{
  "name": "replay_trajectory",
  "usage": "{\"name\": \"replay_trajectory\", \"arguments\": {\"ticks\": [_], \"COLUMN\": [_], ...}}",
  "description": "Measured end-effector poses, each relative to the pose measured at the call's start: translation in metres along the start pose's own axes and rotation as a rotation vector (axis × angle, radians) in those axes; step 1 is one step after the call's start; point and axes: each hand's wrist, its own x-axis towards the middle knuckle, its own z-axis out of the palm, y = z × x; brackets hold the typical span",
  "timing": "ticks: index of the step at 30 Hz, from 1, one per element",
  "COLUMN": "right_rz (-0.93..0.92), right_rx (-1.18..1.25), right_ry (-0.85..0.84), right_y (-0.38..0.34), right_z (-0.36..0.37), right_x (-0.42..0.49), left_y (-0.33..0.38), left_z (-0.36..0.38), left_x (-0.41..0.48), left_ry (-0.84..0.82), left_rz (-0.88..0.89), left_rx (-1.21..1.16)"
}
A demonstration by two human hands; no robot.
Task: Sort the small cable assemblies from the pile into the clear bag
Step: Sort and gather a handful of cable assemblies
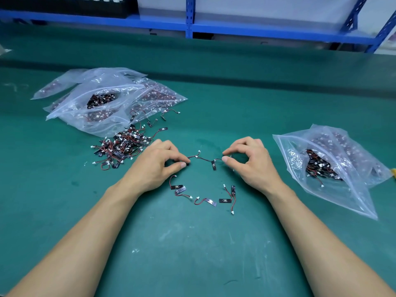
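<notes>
A blue metal shelf (pixel 189 16) stands behind the green table (pixel 235 93).

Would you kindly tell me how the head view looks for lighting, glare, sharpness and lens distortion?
Head view: soft, even light, only faint shadows under the left hand and right hand; pale glare on the clear bag veils its contents; wide-angle stretch flares the forearms toward the corners; the cable assemblies both hands pinch look sharp, the pile slightly softer, the blue shelf blurred.
</notes>
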Motion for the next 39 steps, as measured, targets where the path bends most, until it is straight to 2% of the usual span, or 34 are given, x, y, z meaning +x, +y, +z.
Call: {"name": "replay_trajectory", "arguments": {"ticks": [5, 14, 20, 25, 39], "right_rz": [-0.025, -0.012, -0.028, 0.038, 0.049], "right_rx": [-0.074, -0.042, -0.087, -0.019, -0.171], "right_ry": [-0.019, -0.001, -0.054, 0.016, 0.000], "right_y": [-0.001, -0.002, 0.000, 0.000, 0.006], "right_z": [0.003, 0.001, 0.002, -0.002, -0.007], "right_x": [0.000, 0.000, 0.000, 0.000, 0.002], "left_y": [-0.003, -0.002, -0.003, -0.004, -0.004], "left_z": [0.000, 0.000, 0.003, 0.005, 0.003], "left_x": [0.000, -0.001, -0.001, -0.001, -0.002], "left_ry": [0.028, 0.054, 0.019, 0.020, 0.022], "left_rz": [-0.013, -0.002, -0.003, -0.016, -0.044], "left_rx": [0.016, -0.002, 0.119, 0.165, 0.151]}}
